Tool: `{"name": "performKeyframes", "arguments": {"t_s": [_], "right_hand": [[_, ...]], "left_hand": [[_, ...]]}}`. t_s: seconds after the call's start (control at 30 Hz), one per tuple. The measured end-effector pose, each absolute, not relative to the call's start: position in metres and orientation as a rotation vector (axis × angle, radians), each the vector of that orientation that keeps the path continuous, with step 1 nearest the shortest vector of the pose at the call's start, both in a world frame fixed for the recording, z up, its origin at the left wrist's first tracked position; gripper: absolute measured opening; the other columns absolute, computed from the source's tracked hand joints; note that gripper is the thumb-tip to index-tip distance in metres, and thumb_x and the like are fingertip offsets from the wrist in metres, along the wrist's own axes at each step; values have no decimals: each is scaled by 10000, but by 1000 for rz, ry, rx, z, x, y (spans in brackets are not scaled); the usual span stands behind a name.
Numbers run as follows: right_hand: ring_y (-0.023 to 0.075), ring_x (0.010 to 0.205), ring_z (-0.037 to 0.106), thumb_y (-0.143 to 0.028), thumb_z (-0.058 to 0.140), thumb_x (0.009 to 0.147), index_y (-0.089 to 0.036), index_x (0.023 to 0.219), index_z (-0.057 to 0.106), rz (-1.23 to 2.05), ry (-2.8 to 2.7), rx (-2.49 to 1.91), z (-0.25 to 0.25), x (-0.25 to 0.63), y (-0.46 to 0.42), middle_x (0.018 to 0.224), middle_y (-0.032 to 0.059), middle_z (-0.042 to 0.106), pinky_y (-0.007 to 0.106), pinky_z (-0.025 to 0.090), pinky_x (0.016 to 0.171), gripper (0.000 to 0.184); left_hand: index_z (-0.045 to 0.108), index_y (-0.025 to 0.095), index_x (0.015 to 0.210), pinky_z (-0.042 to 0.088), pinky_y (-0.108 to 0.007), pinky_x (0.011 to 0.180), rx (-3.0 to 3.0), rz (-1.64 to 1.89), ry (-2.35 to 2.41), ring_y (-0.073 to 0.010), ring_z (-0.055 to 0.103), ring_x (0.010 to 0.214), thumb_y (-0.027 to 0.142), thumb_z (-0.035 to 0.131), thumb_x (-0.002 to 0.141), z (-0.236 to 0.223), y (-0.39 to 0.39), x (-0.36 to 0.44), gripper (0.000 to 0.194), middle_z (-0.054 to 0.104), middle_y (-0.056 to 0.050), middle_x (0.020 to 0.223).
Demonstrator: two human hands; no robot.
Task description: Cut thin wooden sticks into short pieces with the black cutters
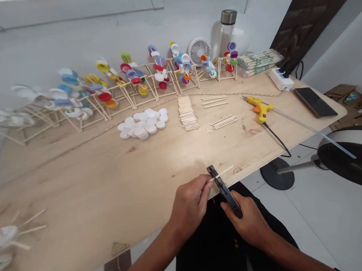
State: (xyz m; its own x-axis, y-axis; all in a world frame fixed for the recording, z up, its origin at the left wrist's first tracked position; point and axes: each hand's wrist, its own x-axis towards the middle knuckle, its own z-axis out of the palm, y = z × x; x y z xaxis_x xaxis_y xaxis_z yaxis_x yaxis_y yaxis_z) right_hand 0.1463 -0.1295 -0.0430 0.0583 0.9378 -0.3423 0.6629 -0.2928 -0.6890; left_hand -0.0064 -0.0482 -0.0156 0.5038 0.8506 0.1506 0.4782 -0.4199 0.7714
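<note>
My left hand [191,200] pinches one end of a thin wooden stick [225,171] at the table's front edge. Dark pliers [224,190] are gripped in my right hand [250,219], their jaws lying across the stick close to my left fingertips. Whether the jaws are fully closed on it is hard to see. Further back lies a neat row of short sticks [187,113]. Right of that row are two small groups of longer sticks, an upper group [214,101] and a lower group [224,122]. White bottle caps [144,123] are heaped left of the row.
Stick frames with coloured cap wheels [133,77] line the wall. A yellow glue gun [261,107], phone [315,102], power strip [281,79] and bagged sticks [259,62] are at right. Behind stand a small fan [199,51] and bottle [226,33]. Cap-and-stick pieces [5,238] sit front left.
</note>
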Motion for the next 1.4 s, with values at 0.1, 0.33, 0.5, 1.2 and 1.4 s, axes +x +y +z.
{"name": "performKeyframes", "arguments": {"t_s": [0.1, 0.33, 0.5, 1.2, 1.4], "right_hand": [[138, 526, 483, -340, 437, 829, -207, 673, 436, 1126, -1582, -2014, -44, 146, -128, 563, -21, 512, 223, 340, 522, 205], [133, 510, 466, -325, 446, 825, -204, 680, 447, 1197, -1550, -2042, -41, 142, -124, 552, -23, 497, 219, 336, 506, 189], [124, 489, 446, -280, 419, 840, -195, 728, 480, 1258, -1537, -2029, -42, 141, -123, 549, -26, 490, 218, 326, 491, 152], [135, 574, 500, -235, 480, 765, -202, 673, 449, 1296, -1440, -1939, -29, 141, -129, 613, -25, 539, 230, 380, 563, 103], [134, 570, 507, -235, 479, 765, -205, 697, 450, 1232, -1494, -1952, -21, 142, -134, 613, -27, 544, 229, 373, 558, 80]], "left_hand": [[576, 147, 887, 440, -218, 591, 2288, 832, 1066, -120, 574, 635, 185, 412, 862, -30, -49, -6, 171, 630, -37, 734], [575, 115, 821, 374, -208, 488, 2435, 941, 1021, -99, 469, 494, 130, 427, 846, -46, -43, -8, 151, 523, -3, 570], [562, 111, 811, 318, -222, 457, 2498, 959, 996, -97, 416, 466, 81, 437, 824, -48, -41, -10, 130, 462, 16, 523], [593, 123, 875, 328, -249, 498, 2780, 945, 1197, -118, 474, 499, 120, 471, 833, -44, -58, -7, 130, 525, -8, 566], [582, 131, 857, 318, -245, 485, 2835, 935, 1157, -107, 452, 468, 132, 439, 847, -30, -57, -9, 143, 512, 4, 546]]}}
